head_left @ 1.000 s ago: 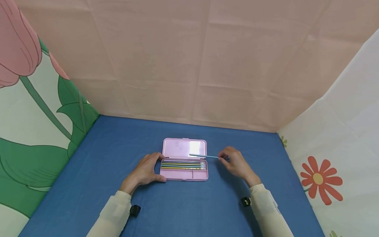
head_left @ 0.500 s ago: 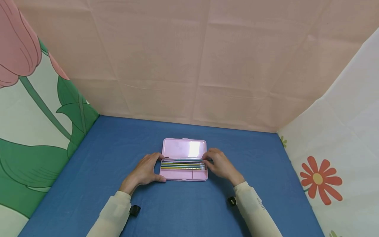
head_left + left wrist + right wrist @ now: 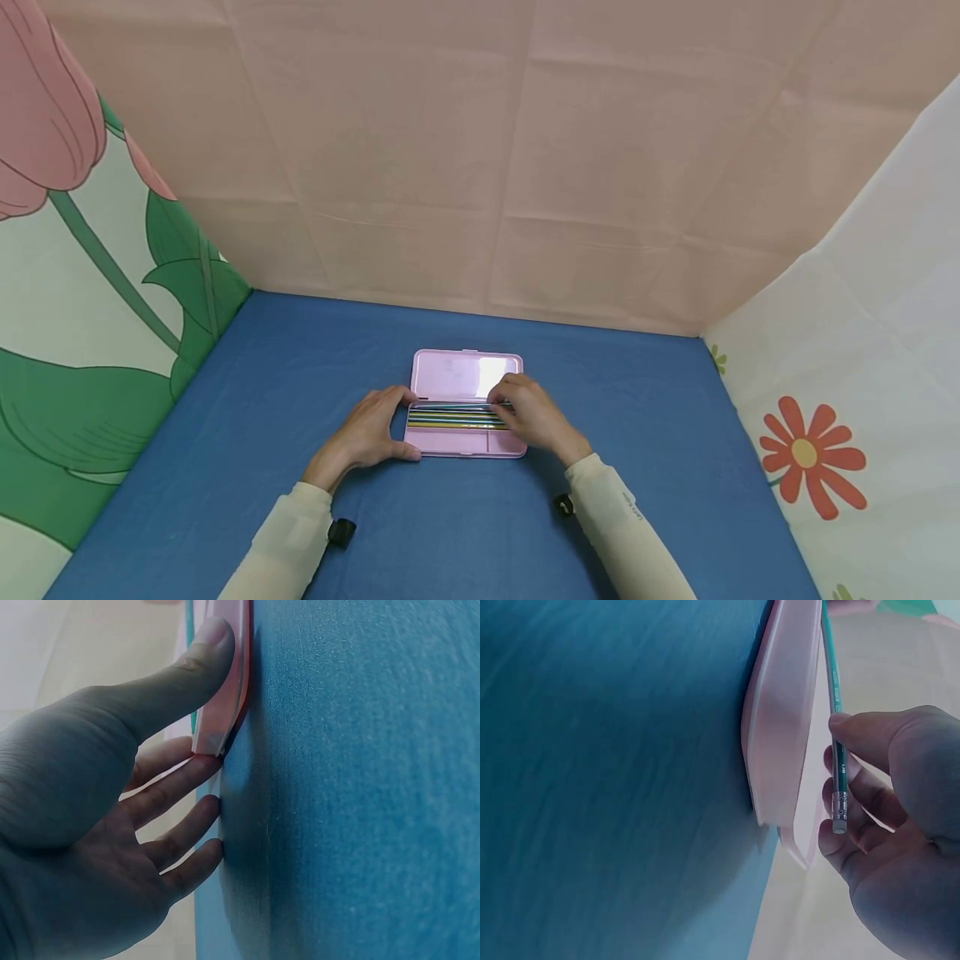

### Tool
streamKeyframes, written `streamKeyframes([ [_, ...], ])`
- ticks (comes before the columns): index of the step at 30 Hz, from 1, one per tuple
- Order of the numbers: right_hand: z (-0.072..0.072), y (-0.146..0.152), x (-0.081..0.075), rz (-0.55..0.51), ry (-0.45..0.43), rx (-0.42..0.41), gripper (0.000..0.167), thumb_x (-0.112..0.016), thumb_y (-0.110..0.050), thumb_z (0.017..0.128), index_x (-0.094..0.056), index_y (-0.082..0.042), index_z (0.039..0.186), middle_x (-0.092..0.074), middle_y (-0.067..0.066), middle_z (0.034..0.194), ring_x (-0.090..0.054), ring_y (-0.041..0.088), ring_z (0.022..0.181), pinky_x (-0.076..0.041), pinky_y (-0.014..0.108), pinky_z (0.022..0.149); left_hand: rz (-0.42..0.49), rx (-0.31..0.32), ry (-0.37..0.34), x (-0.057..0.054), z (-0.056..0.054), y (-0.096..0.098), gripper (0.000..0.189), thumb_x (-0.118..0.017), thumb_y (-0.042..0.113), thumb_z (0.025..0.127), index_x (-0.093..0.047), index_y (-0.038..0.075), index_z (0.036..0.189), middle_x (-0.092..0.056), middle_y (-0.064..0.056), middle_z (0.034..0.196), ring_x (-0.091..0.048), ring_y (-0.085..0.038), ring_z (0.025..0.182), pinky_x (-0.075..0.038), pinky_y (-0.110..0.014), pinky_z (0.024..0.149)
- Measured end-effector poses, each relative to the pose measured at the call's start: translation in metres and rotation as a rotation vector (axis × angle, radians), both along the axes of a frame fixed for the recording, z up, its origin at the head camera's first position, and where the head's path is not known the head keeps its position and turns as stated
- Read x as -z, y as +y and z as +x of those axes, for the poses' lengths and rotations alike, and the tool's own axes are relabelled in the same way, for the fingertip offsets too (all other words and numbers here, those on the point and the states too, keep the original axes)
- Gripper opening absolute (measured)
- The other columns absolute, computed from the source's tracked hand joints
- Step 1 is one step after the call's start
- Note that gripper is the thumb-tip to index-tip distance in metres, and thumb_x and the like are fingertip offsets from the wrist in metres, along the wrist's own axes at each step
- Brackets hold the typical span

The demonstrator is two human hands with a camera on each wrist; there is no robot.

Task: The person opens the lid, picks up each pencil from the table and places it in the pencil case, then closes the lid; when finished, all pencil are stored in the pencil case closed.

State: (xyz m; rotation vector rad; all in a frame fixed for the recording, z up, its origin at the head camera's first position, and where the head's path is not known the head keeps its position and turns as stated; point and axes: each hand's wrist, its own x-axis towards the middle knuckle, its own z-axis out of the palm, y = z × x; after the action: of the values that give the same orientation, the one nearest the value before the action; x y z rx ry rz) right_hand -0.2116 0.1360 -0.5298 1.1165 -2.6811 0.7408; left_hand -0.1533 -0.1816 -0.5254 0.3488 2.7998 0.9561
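Observation:
An opened pink pencil case [image 3: 446,442] lies on the blue surface, its lid [image 3: 446,375] tipped back behind it. Several pencils [image 3: 446,418] lie lengthwise in its rear compartment. My left hand [image 3: 367,429] grips the case at its left end, thumb along the front side and index finger at the back corner; in the left wrist view the other fingers [image 3: 184,836] are spread. With thumb and fingertips my right hand [image 3: 528,412] pinches a green pencil [image 3: 836,697] near its eraser end, over the right part of the case. The hand hides the pencils' right ends in the head view.
In front of the pencils, the case has a divider [image 3: 487,442] toward its right. A beige backdrop [image 3: 480,167] rises behind the blue cloth [image 3: 450,533]. Printed flower panels stand at the left [image 3: 90,417] and right [image 3: 847,333].
My right hand has moved left with the pencil, from beside the case to over its right part, and the pencil has come down toward the other pencils. The left hand has stayed put.

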Motion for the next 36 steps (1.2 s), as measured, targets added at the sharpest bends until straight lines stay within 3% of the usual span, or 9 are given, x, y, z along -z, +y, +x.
streamKeyframes([
  [25, -0.006, -0.011, 0.012, 0.016, -0.031, 0.031, 0.005, -0.086, -0.008, 0.097, -0.084, -0.009, 0.102, -0.076, 0.003, 0.096, -0.072, 0.019, 0.094, -0.063, 0.037, 0.087, -0.001, -0.003, -0.007, 0.0, 0.001, 0.0, 0.083, -0.108, 0.031, 0.076, -0.065, 0.01, 0.144, -0.067, -0.015, 0.152, -0.057, -0.045, 0.145, -0.045, -0.07, 0.124],
  [31, -0.008, -0.005, 0.009, -0.054, -0.075, 0.038, 0.005, -0.082, -0.01, 0.102, -0.083, -0.007, 0.105, -0.076, 0.004, 0.098, -0.07, 0.017, 0.093, -0.062, 0.037, 0.085, 0.001, -0.002, -0.004, 0.0, 0.001, 0.0, 0.083, -0.108, 0.031, 0.075, -0.065, 0.01, 0.143, -0.067, -0.015, 0.152, -0.057, -0.045, 0.146, -0.044, -0.07, 0.125],
  [36, -0.009, 0.008, -0.002, -0.168, -0.155, 0.082, 0.013, -0.078, -0.009, 0.106, -0.081, -0.004, 0.116, -0.078, 0.008, 0.109, -0.073, 0.022, 0.101, -0.065, 0.045, 0.091, 0.005, -0.002, -0.002, 0.001, 0.0, -0.001, 0.083, -0.109, 0.031, 0.075, -0.065, 0.01, 0.143, -0.068, -0.014, 0.151, -0.057, -0.044, 0.145, -0.044, -0.07, 0.125],
])
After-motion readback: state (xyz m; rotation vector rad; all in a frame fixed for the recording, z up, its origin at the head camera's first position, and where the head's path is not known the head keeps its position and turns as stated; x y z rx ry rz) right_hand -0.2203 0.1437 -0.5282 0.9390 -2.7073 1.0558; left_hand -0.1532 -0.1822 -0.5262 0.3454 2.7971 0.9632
